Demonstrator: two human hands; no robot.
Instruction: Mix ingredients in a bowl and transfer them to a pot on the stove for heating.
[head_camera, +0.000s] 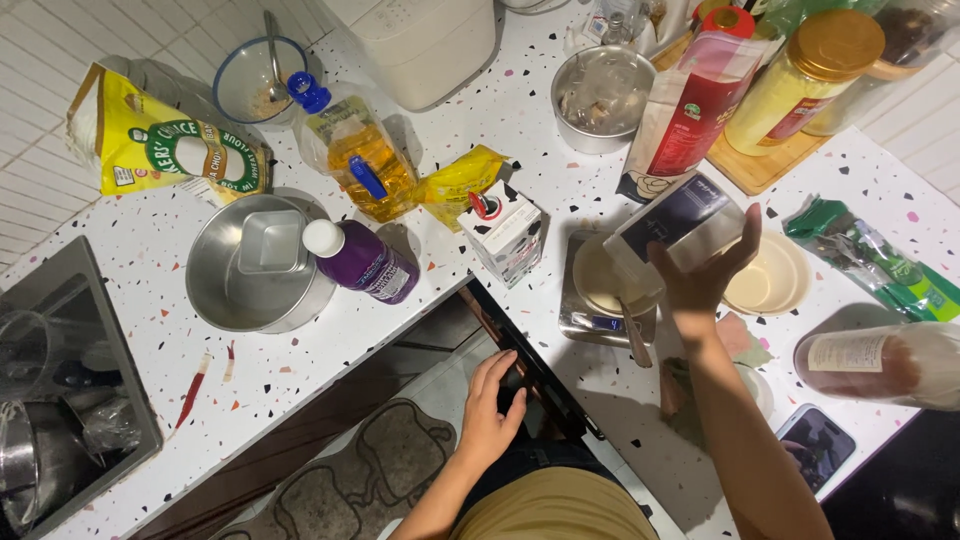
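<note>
Right hand (700, 275) raised, grip closed, arm outstretched, left hand (492, 405) lowered, fingers spread flat

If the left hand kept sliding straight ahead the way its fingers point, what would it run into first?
The left hand rests on the dark counter edge, fingers pointing up-frame. Straight ahead, the first thing looks like the small milk carton on the speckled counter, though depth is hard to judge.
</note>
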